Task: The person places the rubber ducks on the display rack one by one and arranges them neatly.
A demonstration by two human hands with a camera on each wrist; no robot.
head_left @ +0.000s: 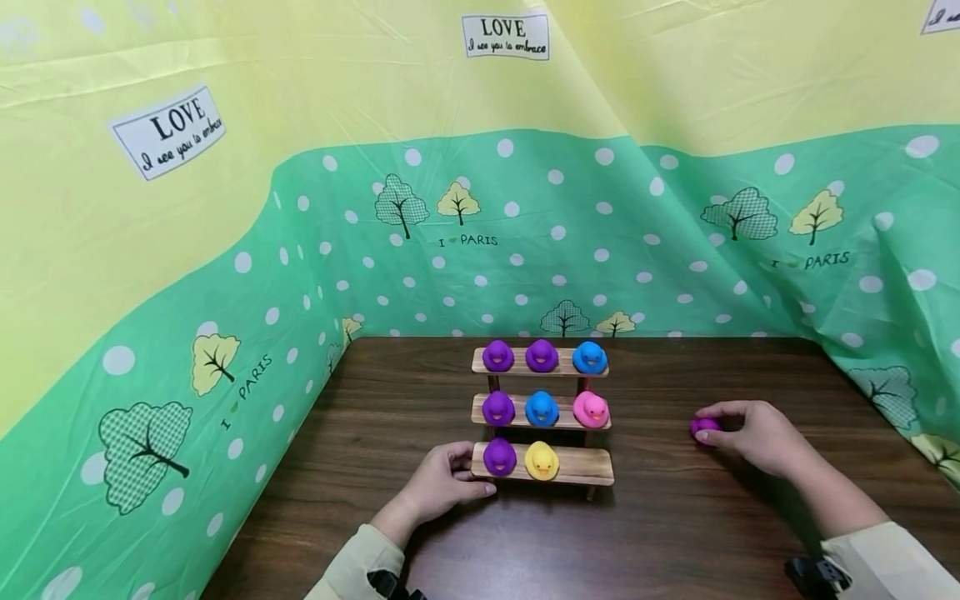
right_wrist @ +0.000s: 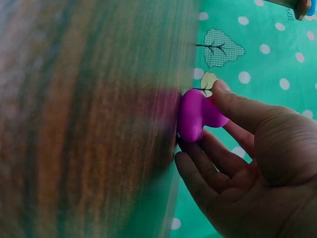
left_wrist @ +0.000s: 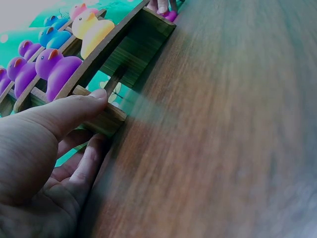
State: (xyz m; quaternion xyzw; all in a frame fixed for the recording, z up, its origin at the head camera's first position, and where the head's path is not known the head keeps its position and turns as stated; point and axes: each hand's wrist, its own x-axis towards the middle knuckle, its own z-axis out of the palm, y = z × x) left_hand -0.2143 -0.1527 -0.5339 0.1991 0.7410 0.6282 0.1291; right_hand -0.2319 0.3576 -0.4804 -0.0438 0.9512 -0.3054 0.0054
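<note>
A three-tier wooden display stand (head_left: 592, 468) holds small rubber ducks. On its top tier sit two purple ducks and a blue duck (head_left: 589, 358); the middle one carries a purple, a blue and a pink duck (head_left: 591, 410). The bottom tier has a purple duck (head_left: 499, 457) on the left and a yellow duck (head_left: 542, 461) beside it. My left hand (head_left: 442, 485) grips the stand's lower left end, thumb (left_wrist: 84, 106) in front and fingers behind. Off to the right, my right hand (head_left: 761, 437) pinches another purple duck (right_wrist: 193, 116) between thumb and fingers, its base right at the tabletop.
The dark wood-grain table (head_left: 360, 400) runs under everything. A green and yellow printed cloth (head_left: 525, 217) hangs around its back and sides. Black wrist straps (head_left: 817, 577) sit at both sleeves.
</note>
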